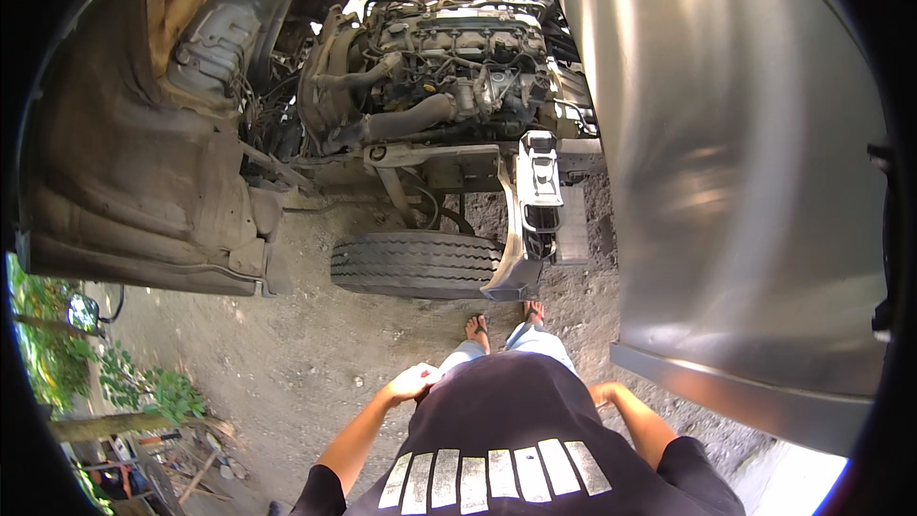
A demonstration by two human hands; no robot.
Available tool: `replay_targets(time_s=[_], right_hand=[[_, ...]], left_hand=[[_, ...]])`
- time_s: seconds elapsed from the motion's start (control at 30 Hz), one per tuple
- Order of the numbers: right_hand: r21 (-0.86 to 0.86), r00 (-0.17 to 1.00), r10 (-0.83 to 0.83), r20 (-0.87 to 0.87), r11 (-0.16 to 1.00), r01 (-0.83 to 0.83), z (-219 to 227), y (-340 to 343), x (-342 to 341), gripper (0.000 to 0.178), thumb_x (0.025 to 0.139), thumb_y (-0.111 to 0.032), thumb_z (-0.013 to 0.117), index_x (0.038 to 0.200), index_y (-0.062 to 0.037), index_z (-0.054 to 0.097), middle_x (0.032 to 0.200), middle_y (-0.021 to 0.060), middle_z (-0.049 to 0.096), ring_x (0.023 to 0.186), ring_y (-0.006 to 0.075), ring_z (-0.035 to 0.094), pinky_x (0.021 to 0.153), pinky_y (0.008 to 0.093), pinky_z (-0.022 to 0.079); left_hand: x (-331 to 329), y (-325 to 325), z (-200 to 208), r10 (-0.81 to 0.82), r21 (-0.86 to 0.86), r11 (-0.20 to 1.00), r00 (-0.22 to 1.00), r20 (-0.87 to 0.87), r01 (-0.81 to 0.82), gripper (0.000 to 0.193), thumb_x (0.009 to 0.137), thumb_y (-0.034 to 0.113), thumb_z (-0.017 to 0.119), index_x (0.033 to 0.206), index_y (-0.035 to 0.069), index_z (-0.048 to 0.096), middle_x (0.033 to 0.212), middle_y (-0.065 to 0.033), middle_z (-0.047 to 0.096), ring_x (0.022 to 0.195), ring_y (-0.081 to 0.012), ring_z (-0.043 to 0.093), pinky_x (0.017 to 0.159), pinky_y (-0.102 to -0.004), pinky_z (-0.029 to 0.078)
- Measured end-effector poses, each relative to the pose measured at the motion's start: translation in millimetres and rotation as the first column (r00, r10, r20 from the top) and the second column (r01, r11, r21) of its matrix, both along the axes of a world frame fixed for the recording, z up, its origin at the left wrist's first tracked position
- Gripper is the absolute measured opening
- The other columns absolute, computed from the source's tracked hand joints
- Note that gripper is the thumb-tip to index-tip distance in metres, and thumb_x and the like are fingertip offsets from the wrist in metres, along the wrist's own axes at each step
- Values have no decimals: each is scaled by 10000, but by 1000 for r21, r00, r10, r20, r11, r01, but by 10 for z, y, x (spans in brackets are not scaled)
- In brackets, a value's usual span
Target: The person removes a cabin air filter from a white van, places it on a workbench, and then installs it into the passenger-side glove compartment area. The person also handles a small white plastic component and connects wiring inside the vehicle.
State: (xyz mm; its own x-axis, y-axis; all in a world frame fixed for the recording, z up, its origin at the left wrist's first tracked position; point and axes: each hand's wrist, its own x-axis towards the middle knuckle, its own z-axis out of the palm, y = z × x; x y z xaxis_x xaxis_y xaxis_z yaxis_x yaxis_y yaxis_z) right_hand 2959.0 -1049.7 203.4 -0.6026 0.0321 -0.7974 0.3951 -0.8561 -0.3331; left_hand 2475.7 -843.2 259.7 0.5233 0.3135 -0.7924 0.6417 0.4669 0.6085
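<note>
My left hand point(413, 382) rests at my left hip, against the light blue trousers point(462, 354) and the edge of my dark shirt point(497, 401). Its fingers are small in view and partly turned away, so their closure is unclear. At the other hip is my right hand point(602, 394), mostly covered by the shirt, with its fingers hidden. Neither hand touches the truck. Beyond my feet stands a large tyre point(415, 263), with a dark curved bracket point(516, 258) at its right end. Above it, the exposed engine point(449, 67) shows hoses and pipes.
A tilted truck cab point(134, 162) hangs at the left. On the right rises a tall shiny metal box wall point(726, 162) with a lower rail point(735, 392). Dirt ground point(315, 354) lies around me. Leafy plants point(153, 387) and scattered scrap point(191, 468) are at lower left.
</note>
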Motion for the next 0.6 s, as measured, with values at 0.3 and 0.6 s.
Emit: replay_targets(time_s=[0.3,0.6], right_hand=[[-16,1000,-23,6,1000,23,-539,-172,-46,593,830,-198,807,1359,-37,594,1222,107,700,1053,252,677,837,483,605],[-14,999,-5,35,1000,5,-683,-242,-111,560,823,-251,813,1325,-78,636,1209,83,709,1054,243,685,819,475,614]], left_hand=[[-508,-188,429,217,-517,839,976,30,-171,259,985,-11,526,1209,44,645,1019,-4,702,888,-98,653,786,-248,531],[-678,-104,505,-216,-451,849,960,179,275,443,845,-108,571,1254,49,643,1079,-9,719,966,-69,641,783,-245,530]])
